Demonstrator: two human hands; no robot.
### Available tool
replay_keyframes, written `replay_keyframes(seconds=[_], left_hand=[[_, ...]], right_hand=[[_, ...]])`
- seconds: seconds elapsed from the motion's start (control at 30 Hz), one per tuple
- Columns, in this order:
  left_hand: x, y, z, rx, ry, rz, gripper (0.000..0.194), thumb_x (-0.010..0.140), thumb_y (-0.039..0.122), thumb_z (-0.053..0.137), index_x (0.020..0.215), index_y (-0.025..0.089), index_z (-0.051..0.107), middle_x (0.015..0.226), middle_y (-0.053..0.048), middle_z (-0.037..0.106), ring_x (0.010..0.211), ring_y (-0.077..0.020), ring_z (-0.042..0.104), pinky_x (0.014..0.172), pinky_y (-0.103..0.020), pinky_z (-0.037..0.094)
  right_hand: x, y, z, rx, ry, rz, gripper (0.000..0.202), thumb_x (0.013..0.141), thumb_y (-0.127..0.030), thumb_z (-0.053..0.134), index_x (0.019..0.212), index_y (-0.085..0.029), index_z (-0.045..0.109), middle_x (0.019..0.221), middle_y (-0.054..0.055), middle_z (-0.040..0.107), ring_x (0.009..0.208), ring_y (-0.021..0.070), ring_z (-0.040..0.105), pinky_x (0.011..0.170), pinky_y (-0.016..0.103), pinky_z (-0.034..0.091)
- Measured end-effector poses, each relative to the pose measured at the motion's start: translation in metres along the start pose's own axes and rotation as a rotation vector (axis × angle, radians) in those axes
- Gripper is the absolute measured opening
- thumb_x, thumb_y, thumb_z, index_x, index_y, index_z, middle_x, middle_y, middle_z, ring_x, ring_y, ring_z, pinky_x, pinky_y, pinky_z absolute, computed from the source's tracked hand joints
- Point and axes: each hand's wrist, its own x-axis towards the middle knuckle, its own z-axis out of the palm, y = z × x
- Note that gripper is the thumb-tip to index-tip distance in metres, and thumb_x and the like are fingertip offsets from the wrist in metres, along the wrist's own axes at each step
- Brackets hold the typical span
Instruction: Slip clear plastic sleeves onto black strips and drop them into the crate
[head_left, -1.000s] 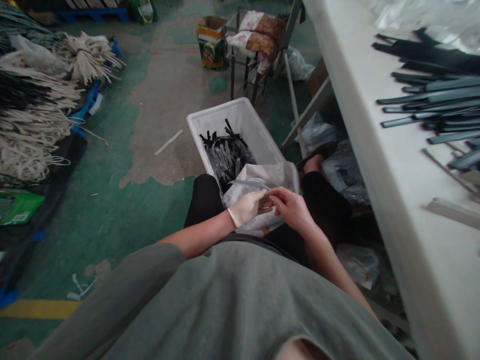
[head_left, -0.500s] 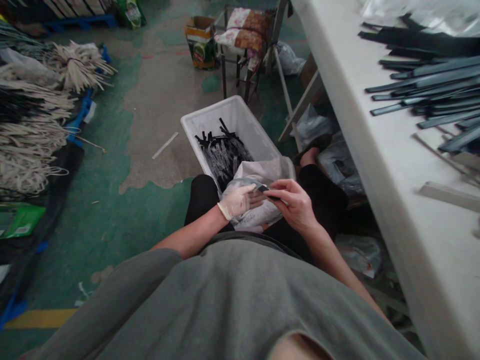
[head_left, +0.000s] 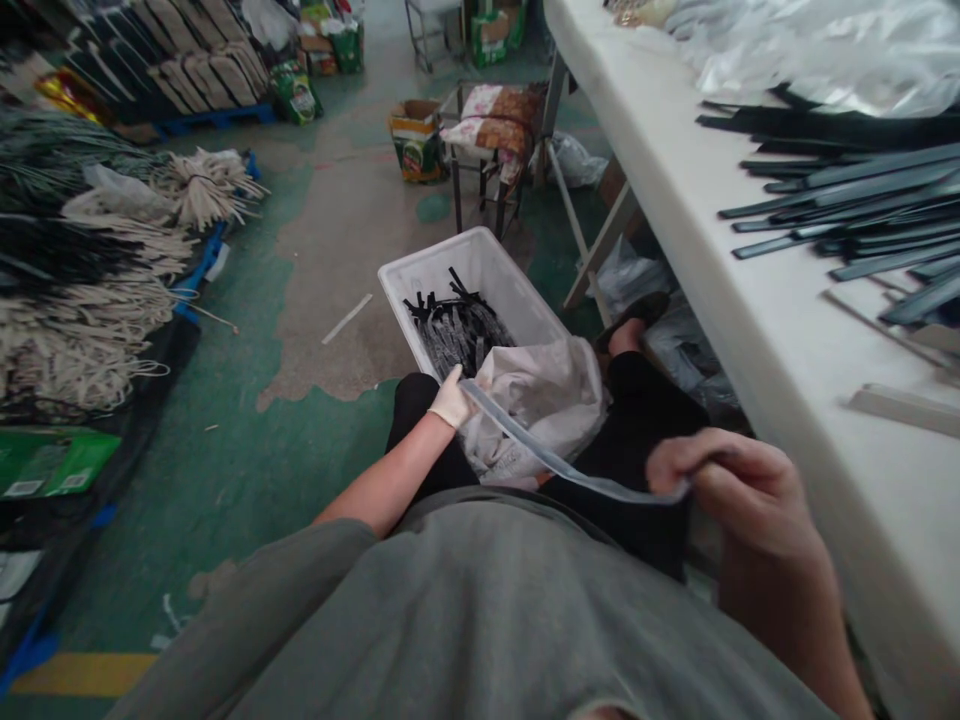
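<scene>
Pale translucent strip [head_left: 544, 452] slung between both hands over the seated person's lap, sagging toward the right. Gloved left hand [head_left: 452, 398], nearly closed, pinches one end near the left edge of the white bin [head_left: 517, 262]. Bare right hand [head_left: 739, 490], fingers curled tight, grips the other, beside the worktop's [head_left: 757, 310] long edge. I note dark strips [head_left: 862, 210] lying across that worktop.

Looks like glossy, translucent plastic on the strip [head_left: 555, 461], smooth plastic on the bin [head_left: 519, 285], and matt cloth on the shirt [head_left: 465, 590].
</scene>
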Motion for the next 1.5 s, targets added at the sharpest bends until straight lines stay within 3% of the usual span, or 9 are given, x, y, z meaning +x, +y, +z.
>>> replay_keyframes(seconds=[0.1, 0.2, 0.5, 0.7, 0.9, 1.03, 1.2, 1.37, 1.5], left_hand=[[0.009, 0.033, 0.004, -0.175, 0.183, 0.19, 0.037, 0.103, 0.034, 0.035, 0.11, 0.01, 0.062, 0.068, -0.005, 0.068, 0.058, -0.0137, 0.066, 0.064, -0.026, 0.053], [0.002, 0.043, 0.025, -0.12, 0.071, 0.345, 0.026, 0.102, 0.025, 0.039, 0.115, 0.018, 0.061, 0.076, -0.002, 0.07, 0.062, -0.0105, 0.067, 0.064, -0.022, 0.051], [-0.038, -0.037, 0.049, 0.62, -0.478, 0.228, 0.04, 0.085, 0.042, 0.07, 0.114, 0.014, 0.067, 0.087, -0.009, 0.073, 0.068, -0.015, 0.067, 0.064, -0.025, 0.05], [-0.061, -0.054, 0.052, 0.93, -0.586, 0.141, 0.041, 0.082, 0.047, 0.071, 0.109, 0.016, 0.072, 0.094, -0.01, 0.073, 0.09, -0.0242, 0.068, 0.085, -0.035, 0.05], [-0.071, -0.054, 0.078, 0.963, -0.482, 0.459, 0.04, 0.079, 0.04, 0.073, 0.114, 0.022, 0.069, 0.106, -0.008, 0.07, 0.118, -0.0283, 0.057, 0.107, -0.041, 0.04], [-0.072, -0.07, 0.061, 1.237, -0.48, 0.358, 0.019, 0.081, 0.04, 0.067, 0.082, 0.021, 0.073, 0.081, -0.008, 0.068, 0.092, -0.0278, 0.062, 0.094, -0.042, 0.046], [-0.061, -0.087, 0.001, 1.128, -0.519, 0.11, 0.039, 0.075, 0.059, 0.069, 0.078, 0.02, 0.069, 0.071, -0.005, 0.067, 0.066, -0.0202, 0.059, 0.07, -0.035, 0.048], [-0.016, -0.042, -0.023, 0.886, -0.172, 0.18, 0.046, 0.076, 0.062, 0.07, 0.079, 0.016, 0.07, 0.062, -0.005, 0.064, 0.053, -0.0153, 0.054, 0.054, -0.029, 0.044], [0.02, 0.04, 0.019, 0.668, 0.056, 0.352, 0.033, 0.086, 0.045, 0.066, 0.08, 0.012, 0.065, 0.06, -0.003, 0.061, 0.053, -0.0133, 0.058, 0.058, -0.024, 0.047]], right_hand=[[-0.019, -0.011, -0.025, -0.081, -0.022, 0.043, 0.019, 0.087, -0.045, 0.067, 0.078, -0.03, 0.075, 0.06, 0.007, 0.068, 0.055, 0.0214, 0.066, 0.051, 0.033, 0.056], [-0.018, -0.003, -0.025, -0.176, -0.123, 0.134, 0.026, 0.088, -0.047, 0.065, 0.077, -0.026, 0.076, 0.065, 0.007, 0.071, 0.057, 0.0205, 0.067, 0.056, 0.031, 0.057], [0.062, 0.045, 0.008, 0.074, 0.014, 0.121, 0.033, 0.084, -0.052, 0.069, 0.087, -0.02, 0.077, 0.146, 0.01, 0.056, 0.136, 0.0293, 0.049, 0.112, 0.045, 0.037], [0.093, 0.048, 0.028, 0.197, -0.023, 0.075, 0.041, 0.079, -0.058, 0.07, 0.086, -0.019, 0.078, 0.116, 0.011, 0.074, 0.118, 0.0278, 0.063, 0.107, 0.046, 0.043], [0.085, 0.043, 0.062, 0.188, -0.011, 0.041, 0.038, 0.078, -0.056, 0.071, 0.085, -0.019, 0.079, 0.099, 0.009, 0.078, 0.108, 0.0271, 0.068, 0.099, 0.043, 0.05], [0.076, 0.036, 0.052, 0.147, 0.218, 0.002, 0.032, 0.083, -0.051, 0.068, 0.086, -0.021, 0.08, 0.1, 0.008, 0.078, 0.109, 0.0273, 0.068, 0.102, 0.044, 0.048], [0.067, 0.043, 0.017, 0.113, 0.237, 0.075, 0.029, 0.082, -0.05, 0.071, 0.089, -0.023, 0.08, 0.115, 0.008, 0.075, 0.113, 0.0279, 0.067, 0.104, 0.044, 0.047], [0.053, 0.057, -0.021, -0.109, 0.348, 0.097, 0.027, 0.078, -0.048, 0.075, 0.088, -0.024, 0.08, 0.111, 0.006, 0.075, 0.101, 0.0241, 0.069, 0.09, 0.036, 0.055], [0.059, 0.061, -0.039, -0.216, 0.38, 0.095, 0.03, 0.08, -0.046, 0.072, 0.096, -0.022, 0.08, 0.084, 0.004, 0.077, 0.074, 0.0187, 0.068, 0.069, 0.031, 0.056]])
